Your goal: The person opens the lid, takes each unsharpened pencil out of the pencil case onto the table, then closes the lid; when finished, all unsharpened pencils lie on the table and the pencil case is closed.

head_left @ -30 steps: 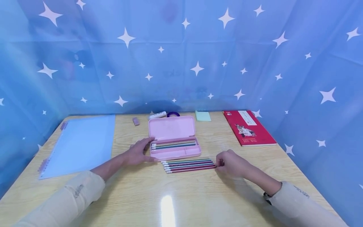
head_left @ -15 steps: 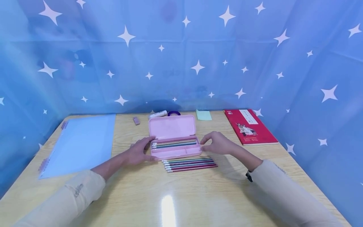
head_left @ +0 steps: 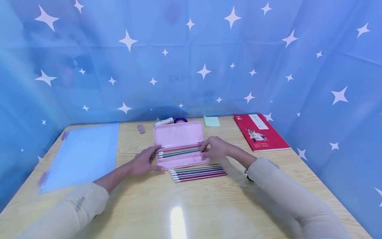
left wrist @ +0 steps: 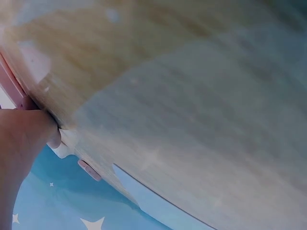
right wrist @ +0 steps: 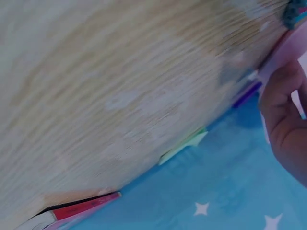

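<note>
Head view: left hand [head_left: 144,162] clamps pencil case [head_left: 178,133], right end beneath right hand [head_left: 217,147], whose grip's unclear.

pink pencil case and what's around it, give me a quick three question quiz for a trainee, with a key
1. True or false: the lid of the pink pencil case is shut.
2. What lies on the table to the right of the green paper pad in the head view?
3. Where is the row of loose pencils?
A. behind the case
B. on the near side of the case
C. on the blue sheet

Key: 1. False, the lid stands open. 2. The red book. 3. B.
</note>
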`<action>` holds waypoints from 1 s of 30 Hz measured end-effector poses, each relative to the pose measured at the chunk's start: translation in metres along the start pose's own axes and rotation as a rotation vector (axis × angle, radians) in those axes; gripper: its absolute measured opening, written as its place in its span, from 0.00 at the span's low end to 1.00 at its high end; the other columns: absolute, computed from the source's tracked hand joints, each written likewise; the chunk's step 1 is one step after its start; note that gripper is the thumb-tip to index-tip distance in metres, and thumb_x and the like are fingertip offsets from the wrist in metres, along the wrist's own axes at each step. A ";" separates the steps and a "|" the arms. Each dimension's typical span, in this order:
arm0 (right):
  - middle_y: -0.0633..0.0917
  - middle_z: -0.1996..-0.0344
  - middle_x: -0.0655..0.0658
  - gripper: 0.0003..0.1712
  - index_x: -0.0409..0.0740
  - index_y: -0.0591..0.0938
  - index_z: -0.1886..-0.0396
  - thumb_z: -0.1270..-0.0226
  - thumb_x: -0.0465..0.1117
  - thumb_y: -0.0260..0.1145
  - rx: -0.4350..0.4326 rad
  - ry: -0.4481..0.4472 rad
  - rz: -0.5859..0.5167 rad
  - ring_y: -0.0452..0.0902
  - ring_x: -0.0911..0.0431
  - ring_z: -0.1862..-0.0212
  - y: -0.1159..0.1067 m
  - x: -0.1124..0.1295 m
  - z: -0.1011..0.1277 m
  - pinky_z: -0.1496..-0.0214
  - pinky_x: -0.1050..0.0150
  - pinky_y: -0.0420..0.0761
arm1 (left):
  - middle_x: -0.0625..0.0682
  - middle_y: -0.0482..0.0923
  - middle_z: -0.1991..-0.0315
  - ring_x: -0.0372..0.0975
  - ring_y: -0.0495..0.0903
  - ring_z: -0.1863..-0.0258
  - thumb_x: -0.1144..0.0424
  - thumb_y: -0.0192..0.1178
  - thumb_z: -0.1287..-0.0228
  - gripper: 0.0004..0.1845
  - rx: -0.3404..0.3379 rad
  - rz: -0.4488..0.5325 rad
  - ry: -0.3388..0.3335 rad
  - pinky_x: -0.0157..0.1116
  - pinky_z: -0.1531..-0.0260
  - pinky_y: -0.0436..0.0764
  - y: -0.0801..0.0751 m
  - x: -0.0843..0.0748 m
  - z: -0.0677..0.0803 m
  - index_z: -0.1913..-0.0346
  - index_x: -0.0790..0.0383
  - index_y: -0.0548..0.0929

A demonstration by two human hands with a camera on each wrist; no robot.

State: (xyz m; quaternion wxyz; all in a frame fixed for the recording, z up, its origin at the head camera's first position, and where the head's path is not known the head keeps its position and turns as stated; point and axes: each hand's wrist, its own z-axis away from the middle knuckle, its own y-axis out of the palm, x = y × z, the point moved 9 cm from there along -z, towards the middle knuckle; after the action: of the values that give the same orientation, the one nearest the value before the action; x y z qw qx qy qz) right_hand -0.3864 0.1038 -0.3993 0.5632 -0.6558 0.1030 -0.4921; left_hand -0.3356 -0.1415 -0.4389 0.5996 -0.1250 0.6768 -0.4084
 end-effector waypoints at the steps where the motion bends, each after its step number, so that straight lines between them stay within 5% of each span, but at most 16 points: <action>1: 0.87 0.51 0.43 0.06 0.43 0.90 0.63 0.41 0.37 0.74 -0.001 -0.005 0.003 0.78 0.49 0.46 -0.001 -0.001 0.000 0.48 0.58 0.77 | 0.59 0.63 0.28 0.55 0.61 0.29 0.41 0.73 0.48 0.56 0.000 0.001 0.004 0.64 0.33 0.50 0.000 -0.001 -0.001 0.22 0.59 0.55; 9: 0.87 0.65 0.50 0.06 0.40 0.89 0.63 0.40 0.32 0.72 0.060 -0.035 -0.007 0.77 0.57 0.60 -0.002 0.002 -0.010 0.57 0.65 0.77 | 0.62 0.62 0.28 0.56 0.62 0.29 0.43 0.73 0.47 0.56 -0.001 0.000 0.009 0.60 0.32 0.55 -0.003 -0.002 0.001 0.23 0.62 0.54; 30: 0.81 0.74 0.50 0.01 0.38 0.87 0.67 0.38 0.32 0.70 0.135 -0.109 -0.049 0.71 0.60 0.70 0.006 -0.002 -0.015 0.64 0.66 0.74 | 0.59 0.59 0.25 0.56 0.55 0.27 0.38 0.72 0.48 0.58 -0.008 -0.038 -0.035 0.68 0.34 0.43 0.003 0.001 0.001 0.22 0.58 0.53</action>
State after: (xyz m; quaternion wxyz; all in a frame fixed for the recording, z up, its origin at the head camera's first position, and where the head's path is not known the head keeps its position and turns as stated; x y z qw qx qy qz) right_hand -0.3966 0.0933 -0.4073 0.5987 -0.6444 0.0229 -0.4752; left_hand -0.3341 -0.1410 -0.4417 0.6027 -0.1473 0.6654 -0.4150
